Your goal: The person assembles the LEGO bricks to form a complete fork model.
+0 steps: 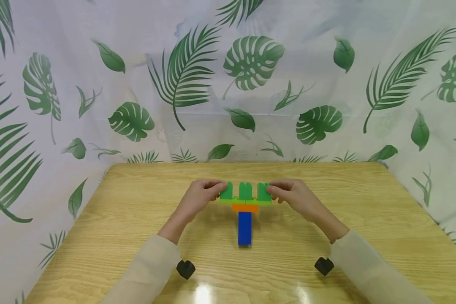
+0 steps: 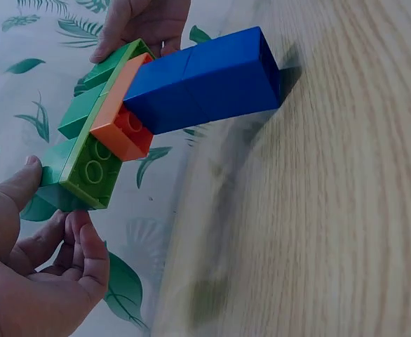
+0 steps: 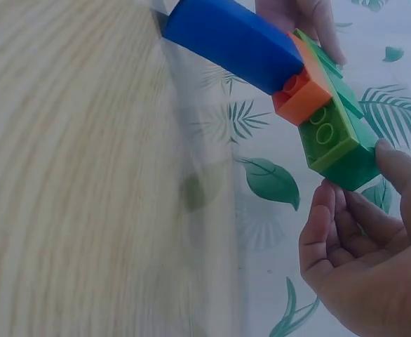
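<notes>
A T-shaped toy-brick structure stands upright on the table. Its stem is a column of blue bricks (image 1: 245,228), with an orange brick (image 1: 245,208) across the top. Light green bricks (image 2: 92,168) lie over that as a crossbar, overhanging both ends. Three green bricks rise from the bar: left (image 1: 226,193), middle (image 1: 245,191) and right (image 1: 264,192). My left hand (image 1: 202,197) pinches the left green brick between thumb and fingers. At the other end, my right hand (image 1: 297,198) pinches the right green brick the same way.
The wooden table (image 1: 137,219) carries the structure near its middle. Behind it hangs a white cloth with green leaf prints (image 1: 253,62). Black pieces, one left (image 1: 185,269) and one right (image 1: 324,266), show beside the pale sleeves.
</notes>
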Action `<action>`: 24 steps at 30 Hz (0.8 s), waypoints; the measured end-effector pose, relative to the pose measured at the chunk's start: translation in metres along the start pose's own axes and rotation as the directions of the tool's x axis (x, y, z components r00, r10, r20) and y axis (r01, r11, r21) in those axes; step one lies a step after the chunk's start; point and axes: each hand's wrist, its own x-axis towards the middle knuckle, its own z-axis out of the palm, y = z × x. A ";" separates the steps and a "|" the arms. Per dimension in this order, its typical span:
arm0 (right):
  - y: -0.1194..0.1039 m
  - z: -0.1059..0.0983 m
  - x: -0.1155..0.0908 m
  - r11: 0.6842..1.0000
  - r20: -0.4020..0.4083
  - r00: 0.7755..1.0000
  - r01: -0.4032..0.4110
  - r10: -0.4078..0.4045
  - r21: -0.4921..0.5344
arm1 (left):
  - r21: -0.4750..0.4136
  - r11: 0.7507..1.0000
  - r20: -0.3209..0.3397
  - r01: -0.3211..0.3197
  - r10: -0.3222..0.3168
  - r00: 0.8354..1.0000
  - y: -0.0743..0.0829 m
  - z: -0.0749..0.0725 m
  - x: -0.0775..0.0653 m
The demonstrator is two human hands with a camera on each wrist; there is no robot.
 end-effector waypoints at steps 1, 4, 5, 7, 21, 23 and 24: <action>0.001 0.000 0.002 1.000 0.001 1.000 -0.006 0.006 0.006 | -0.002 1.000 -0.002 0.012 -0.012 1.000 -0.001 0.000 0.003; 0.004 0.001 0.008 0.999 -0.002 1.000 -0.029 0.029 0.028 | 0.003 0.999 -0.013 0.049 -0.049 0.999 -0.004 0.001 0.010; 0.005 0.002 0.010 0.999 -0.005 0.999 -0.038 0.038 0.037 | 0.003 0.998 -0.015 0.058 -0.058 0.998 -0.005 0.002 0.013; 0.007 0.004 0.014 0.997 -0.007 0.998 -0.055 0.055 0.059 | 0.003 0.997 -0.021 0.078 -0.078 0.997 -0.006 0.002 0.017; 0.021 0.016 0.040 0.968 0.001 0.991 -0.130 0.133 0.213 | 0.035 0.990 -0.069 0.140 -0.137 0.988 -0.023 0.007 0.035; 0.023 0.018 0.042 0.965 -0.001 0.991 -0.130 0.134 0.228 | 0.025 0.988 -0.077 0.153 -0.151 0.986 -0.025 0.008 0.036; 0.023 0.019 0.043 0.964 -0.001 0.991 -0.130 0.134 0.230 | 0.019 0.987 -0.084 0.161 -0.159 0.984 -0.026 0.009 0.036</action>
